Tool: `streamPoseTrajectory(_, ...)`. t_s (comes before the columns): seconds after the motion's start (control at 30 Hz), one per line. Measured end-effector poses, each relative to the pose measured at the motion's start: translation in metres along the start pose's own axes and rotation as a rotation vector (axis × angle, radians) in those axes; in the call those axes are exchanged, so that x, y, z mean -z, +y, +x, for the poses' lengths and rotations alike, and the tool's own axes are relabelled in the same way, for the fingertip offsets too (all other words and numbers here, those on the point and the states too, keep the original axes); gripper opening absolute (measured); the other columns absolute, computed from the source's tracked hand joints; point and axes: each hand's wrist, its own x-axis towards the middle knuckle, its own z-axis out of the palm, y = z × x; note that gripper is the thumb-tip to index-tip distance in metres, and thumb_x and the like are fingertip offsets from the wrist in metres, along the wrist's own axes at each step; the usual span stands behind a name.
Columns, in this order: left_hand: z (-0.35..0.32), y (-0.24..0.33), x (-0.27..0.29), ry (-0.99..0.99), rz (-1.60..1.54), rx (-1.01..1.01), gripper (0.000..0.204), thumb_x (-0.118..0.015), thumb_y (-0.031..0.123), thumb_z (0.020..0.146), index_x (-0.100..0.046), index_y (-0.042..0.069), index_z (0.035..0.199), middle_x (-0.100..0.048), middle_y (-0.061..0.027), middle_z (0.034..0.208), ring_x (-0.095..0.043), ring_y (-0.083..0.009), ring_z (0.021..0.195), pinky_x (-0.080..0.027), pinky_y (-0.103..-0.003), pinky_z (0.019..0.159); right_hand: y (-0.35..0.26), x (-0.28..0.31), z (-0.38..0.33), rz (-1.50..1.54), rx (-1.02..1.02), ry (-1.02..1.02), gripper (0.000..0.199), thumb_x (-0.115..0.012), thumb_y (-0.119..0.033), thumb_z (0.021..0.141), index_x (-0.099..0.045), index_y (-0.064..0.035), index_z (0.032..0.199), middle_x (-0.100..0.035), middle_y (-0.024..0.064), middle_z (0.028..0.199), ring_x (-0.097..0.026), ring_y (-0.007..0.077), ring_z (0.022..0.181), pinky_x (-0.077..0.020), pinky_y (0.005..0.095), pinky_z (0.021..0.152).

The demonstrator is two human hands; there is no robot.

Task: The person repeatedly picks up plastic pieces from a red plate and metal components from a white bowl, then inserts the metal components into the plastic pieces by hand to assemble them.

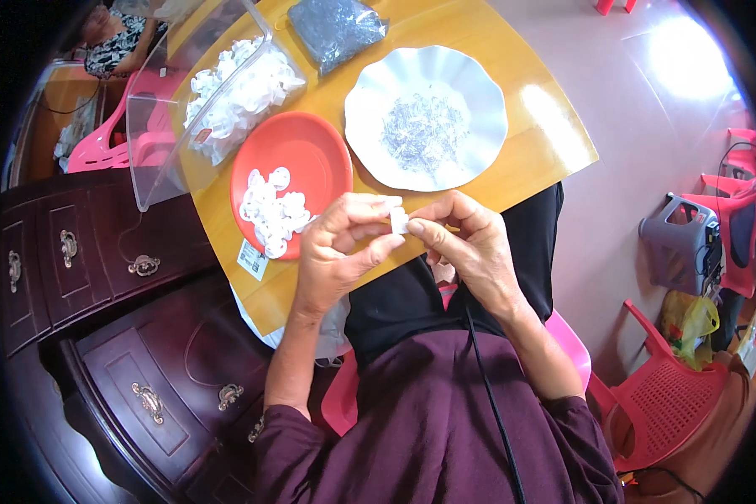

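Note:
Over the near edge of the table, my left hand (338, 248) pinches a small white plastic piece (399, 221) between thumb and fingers. Against its right side, my right hand (470, 249) is closed in a pinch; anything tiny between those fingertips is too small to make out. Similar white plastic pieces (270, 212) lie in a red plate (311, 147) to the left of my hands. Beyond my hands stands a white bowl with a wavy rim (368, 92), holding a heap of small, thin, shiny bits (426, 130).
A clear plastic bin (161, 126) with many white pieces (248, 88) leans at the table's left side. A grey plastic bag (336, 32) lies at the back. Dark drawers (101, 260) stand left; pink chairs (668, 386) and a grey stool (683, 244) stand right. Another person (126, 42) sits far left.

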Motion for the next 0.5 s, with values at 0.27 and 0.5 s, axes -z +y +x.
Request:
streamPoseTrajectory(0.27,0.07,0.08,0.103,0.519,0.648,-0.597,0.029,-0.068,-0.004,0.088,-0.063,-0.001,0.116,-0.064,-0.0074,0.115,-0.065,-0.0159,0.101,-0.055,-0.029,0.089,-0.016,0.022,0.027,-0.847,0.354,0.295,0.016,-0.072,-0.016,0.085,-0.064,-0.0066,0.096,-0.063,0.0062,0.087,-0.064,0.0204,0.07,-0.0509,0.0319,0.064)
streamPoseTrajectory(0.5,0.085,0.079,0.142,0.62,1.202,-0.66,0.031,-0.072,0.007,0.086,-0.069,0.007,0.117,-0.065,-0.008,0.124,-0.061,-0.0208,0.114,-0.05,-0.035,0.095,-0.019,0.02,0.052,-1.086,0.476,0.341,0.017,-0.07,-0.021,0.086,-0.065,-0.0073,0.095,-0.064,0.0079,0.092,-0.067,0.0264,0.085,-0.0523,0.0359,0.073)
